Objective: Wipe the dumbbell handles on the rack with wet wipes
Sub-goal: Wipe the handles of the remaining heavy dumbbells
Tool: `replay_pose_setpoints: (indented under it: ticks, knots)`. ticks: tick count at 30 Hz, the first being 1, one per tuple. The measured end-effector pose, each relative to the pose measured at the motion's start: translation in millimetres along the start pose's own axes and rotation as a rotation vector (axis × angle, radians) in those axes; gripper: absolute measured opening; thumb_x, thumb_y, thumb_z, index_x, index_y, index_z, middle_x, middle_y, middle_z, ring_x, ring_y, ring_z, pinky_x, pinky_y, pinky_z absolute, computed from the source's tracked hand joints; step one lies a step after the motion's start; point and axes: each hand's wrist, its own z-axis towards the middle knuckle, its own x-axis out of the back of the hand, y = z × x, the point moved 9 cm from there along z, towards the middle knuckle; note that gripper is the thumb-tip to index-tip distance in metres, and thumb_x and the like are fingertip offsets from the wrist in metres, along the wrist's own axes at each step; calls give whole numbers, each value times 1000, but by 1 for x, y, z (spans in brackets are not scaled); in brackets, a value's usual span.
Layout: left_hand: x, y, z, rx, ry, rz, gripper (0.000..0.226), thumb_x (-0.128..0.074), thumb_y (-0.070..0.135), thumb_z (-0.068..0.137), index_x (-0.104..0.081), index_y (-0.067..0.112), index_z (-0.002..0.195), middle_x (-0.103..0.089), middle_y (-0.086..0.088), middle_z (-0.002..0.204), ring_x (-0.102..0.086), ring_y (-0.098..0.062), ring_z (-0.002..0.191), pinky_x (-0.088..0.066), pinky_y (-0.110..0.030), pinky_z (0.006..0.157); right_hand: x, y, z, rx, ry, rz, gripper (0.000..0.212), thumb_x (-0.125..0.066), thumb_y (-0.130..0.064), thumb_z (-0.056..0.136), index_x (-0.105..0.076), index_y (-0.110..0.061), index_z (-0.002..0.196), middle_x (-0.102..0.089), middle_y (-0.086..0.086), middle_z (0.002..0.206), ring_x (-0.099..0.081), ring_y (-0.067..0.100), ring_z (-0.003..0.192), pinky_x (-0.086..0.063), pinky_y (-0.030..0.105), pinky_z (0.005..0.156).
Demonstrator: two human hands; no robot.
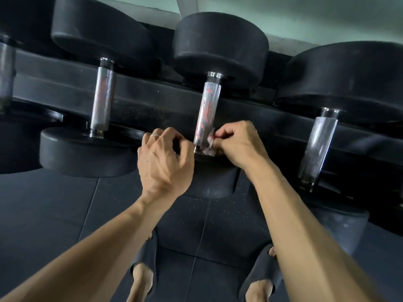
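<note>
A black dumbbell lies on the rack (152, 99) straight ahead, its knurled metal handle (207, 110) streaked with red marks. My right hand (237, 144) pinches a small crumpled white wet wipe (209, 144) against the near end of that handle. My left hand (163, 158), a ring on one finger, has its fingers curled just left of the handle's near end; whether they touch the handle or the wipe is hidden.
Neighbouring dumbbells flank it, with handles on the left (102, 101) and right (316, 149), and another at the far left edge (6, 68). Below lies dark rubber floor matting (65, 214), and my feet in black slides (259, 273) stand close to the rack.
</note>
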Motion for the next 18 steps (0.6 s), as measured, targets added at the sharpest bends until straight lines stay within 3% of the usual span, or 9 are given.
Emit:
replay_pose_setpoints:
  ticks: [2, 4, 9, 11, 12, 14, 18]
  knots:
    - [-1, -3, -2, 32, -9, -6, 43, -25, 47, 74, -59, 22, 77, -60, 4, 90, -46, -17, 92, -36, -33, 85, 9, -10, 9, -4, 74, 116, 17, -77, -14, 84, -70, -23, 71, -73, -5, 67, -70, 7, 62, -54, 18, 63]
    - [-1, -4, -1, 43, -7, -26, 46, -24, 49, 73, -60, 21, 78, -61, 5, 90, -47, -16, 93, -36, -33, 85, 9, -14, 10, 3, 95, 170, 15, -75, -16, 87, -71, -24, 75, -75, -3, 71, -71, 6, 64, -56, 17, 66]
    - [-1, -4, 0, 45, -14, -64, 45, -26, 46, 75, -62, 18, 78, -62, 5, 87, -49, -17, 90, -39, -36, 85, 2, -3, -11, -1, -9, 83, 25, -79, -24, 84, -70, -26, 62, -68, -18, 61, -61, -8, 61, -47, 7, 58]
    - [-2, -4, -1, 46, -18, -82, 43, -28, 44, 76, -62, 18, 78, -62, 5, 87, -49, -16, 90, -40, -38, 87, 9, -12, 3, 13, 71, 205, 13, -80, -23, 84, -76, -28, 73, -66, -24, 61, -63, -12, 64, -47, 5, 66]
    - [-1, -4, -1, 46, -18, -88, 41, -30, 42, 77, -63, 18, 78, -63, 6, 87, -50, -16, 91, -41, -38, 87, 13, -17, 14, 16, 132, 299, 5, -80, -22, 83, -79, -24, 87, -71, -21, 72, -67, -7, 73, -52, 12, 77]
    - [0, -5, -1, 51, -14, -100, 36, -34, 36, 80, -64, 17, 78, -63, 6, 87, -50, -16, 90, -41, -39, 87, 15, -22, 34, 0, 207, 528, 20, -78, -12, 84, -77, -14, 105, -76, -6, 91, -72, 9, 84, -59, 30, 85]
    - [0, -5, -1, 63, -18, -119, 32, -37, 32, 81, -65, 16, 78, -63, 6, 86, -50, -17, 89, -42, -41, 87, 1, -8, 24, -66, 60, 733, 17, -71, 1, 88, -75, -15, 94, -76, -7, 79, -72, 5, 78, -59, 27, 82]
